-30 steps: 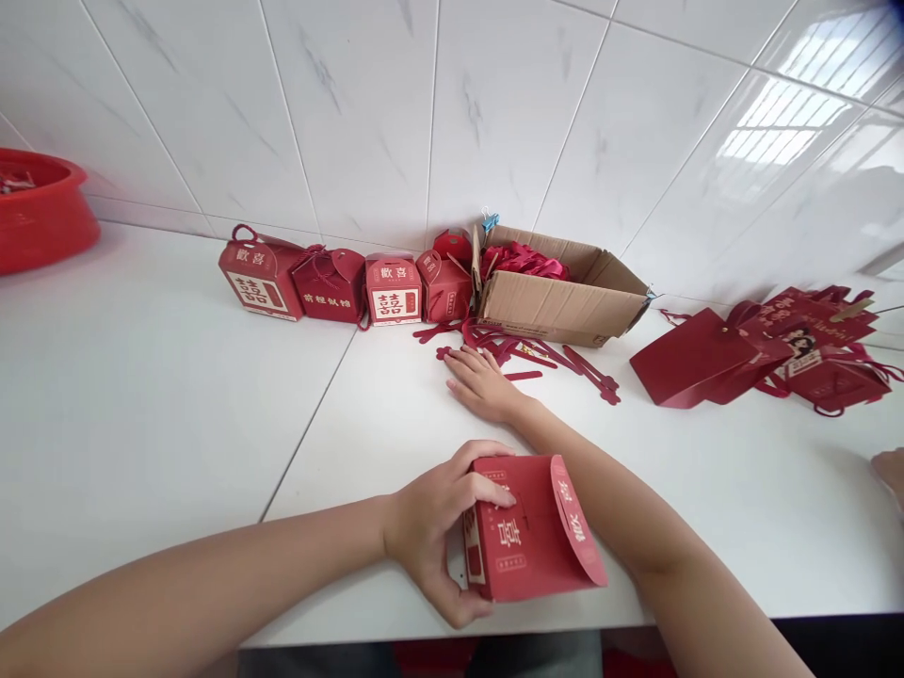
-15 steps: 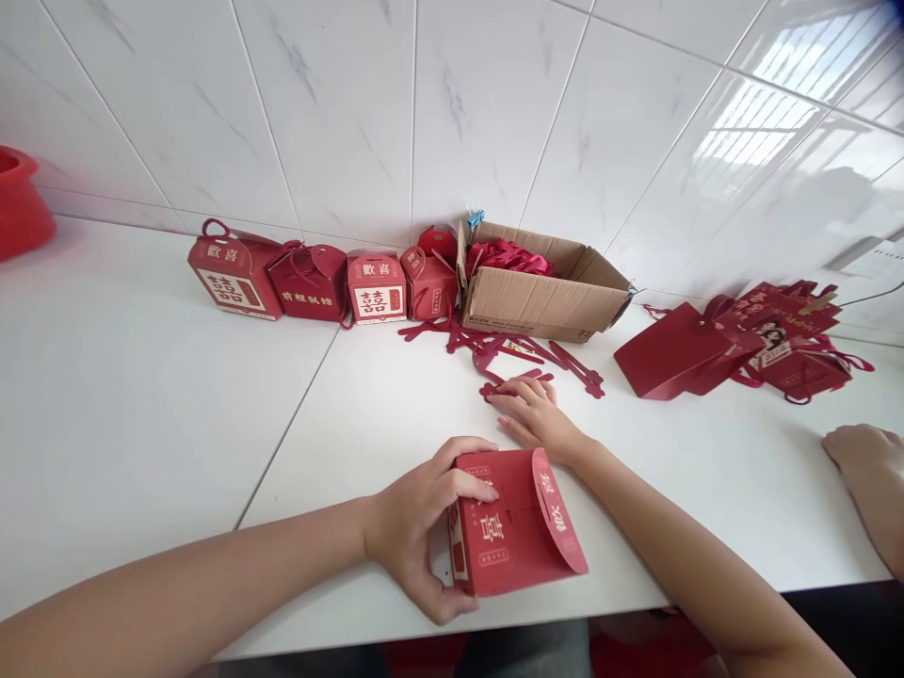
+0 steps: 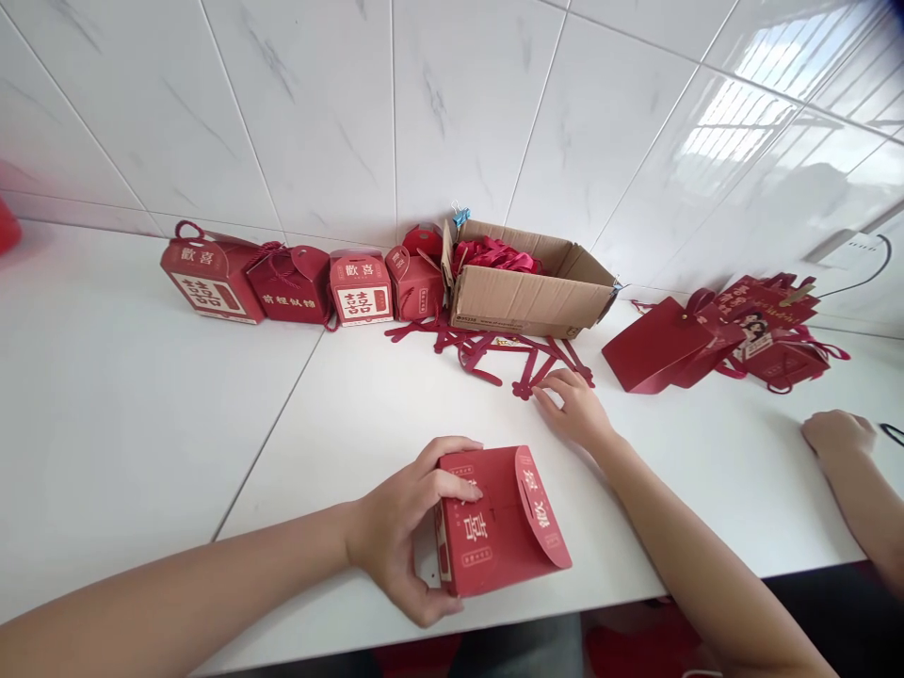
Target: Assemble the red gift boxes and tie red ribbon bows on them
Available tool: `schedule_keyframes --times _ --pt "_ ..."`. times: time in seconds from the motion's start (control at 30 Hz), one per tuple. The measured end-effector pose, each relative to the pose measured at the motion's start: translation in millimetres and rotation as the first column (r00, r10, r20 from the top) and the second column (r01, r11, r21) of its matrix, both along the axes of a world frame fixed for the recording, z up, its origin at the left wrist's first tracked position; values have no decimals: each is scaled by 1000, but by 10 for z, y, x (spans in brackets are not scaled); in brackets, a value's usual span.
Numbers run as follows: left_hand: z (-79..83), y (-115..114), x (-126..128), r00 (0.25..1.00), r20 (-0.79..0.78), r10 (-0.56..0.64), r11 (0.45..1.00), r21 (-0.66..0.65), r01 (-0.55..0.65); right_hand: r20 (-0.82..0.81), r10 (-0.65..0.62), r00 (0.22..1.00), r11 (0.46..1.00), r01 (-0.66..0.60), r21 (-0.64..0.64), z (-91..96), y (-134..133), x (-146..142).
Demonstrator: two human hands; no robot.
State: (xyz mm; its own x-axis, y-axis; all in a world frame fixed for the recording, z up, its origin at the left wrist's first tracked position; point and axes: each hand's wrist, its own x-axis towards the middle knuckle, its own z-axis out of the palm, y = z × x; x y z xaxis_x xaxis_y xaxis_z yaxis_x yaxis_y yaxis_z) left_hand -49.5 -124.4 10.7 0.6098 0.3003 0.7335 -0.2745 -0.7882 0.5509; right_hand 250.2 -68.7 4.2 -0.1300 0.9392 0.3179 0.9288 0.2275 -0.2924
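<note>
My left hand (image 3: 402, 527) is closed around a red gift box (image 3: 501, 523) near the table's front edge. Its fingers lie over the top and side, with the thumb at the near corner. The box rests with a rounded, slotted flap standing up on its right, and pale characters are printed on it. Farther forward, my right hand (image 3: 575, 410) is bent with its fingertips at the end of a dark red strip (image 3: 523, 389). Part of that strip is hidden under the fingers. More red strips (image 3: 480, 363) lie loosely to its left.
Red boxes (image 3: 289, 297) stand in a row along the tiled wall. Beside them is a cardboard box (image 3: 529, 301) holding red ribbon. Assembled red bags and boxes (image 3: 656, 344) sit at the right. Another person's hand (image 3: 840, 443) rests on the table at far right.
My right hand has drawn back to the right, its fingers more bent, and strips under it have shifted and turned. My left hand keeps its hold on the box. The view has swung slightly right.
</note>
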Motion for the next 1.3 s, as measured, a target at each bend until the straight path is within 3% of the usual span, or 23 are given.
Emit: schedule_keyframes --times 0.17,0.3,0.37,0.43,0.5,0.57,0.93,1.1,1.3 --pt "17 3 4 1000 -10 14 1000 12 -13 14 170 985 985 -169 -38 -32 27 -194" --pt "10 6 1 999 -21 26 999 23 -25 30 177 984 984 -177 4 -63 138 -174" --pt "3 5 -1 999 -19 28 999 16 -27 19 81 997 996 -82 35 -50 161 -69" --pt "0 2 -2 1000 -14 24 1000 11 -23 4 -113 994 993 113 28 -30 166 84" --pt "0 1 -1 1000 -10 19 1000 15 -18 -13 -313 950 949 313 -25 -17 175 251" --pt "-2 3 -1 1000 -12 16 1000 25 -16 -31 -413 910 908 410 -82 -13 197 395" --pt "-17 13 6 1000 -12 10 999 41 -9 -110 -541 834 838 523 -155 116 213 593" --pt "-2 9 6 1000 -16 20 999 42 -19 -75 -601 796 794 583 -173 175 192 701" --pt "-2 21 4 1000 -24 18 999 48 -17 10 -593 805 785 580 -218 201 174 742"
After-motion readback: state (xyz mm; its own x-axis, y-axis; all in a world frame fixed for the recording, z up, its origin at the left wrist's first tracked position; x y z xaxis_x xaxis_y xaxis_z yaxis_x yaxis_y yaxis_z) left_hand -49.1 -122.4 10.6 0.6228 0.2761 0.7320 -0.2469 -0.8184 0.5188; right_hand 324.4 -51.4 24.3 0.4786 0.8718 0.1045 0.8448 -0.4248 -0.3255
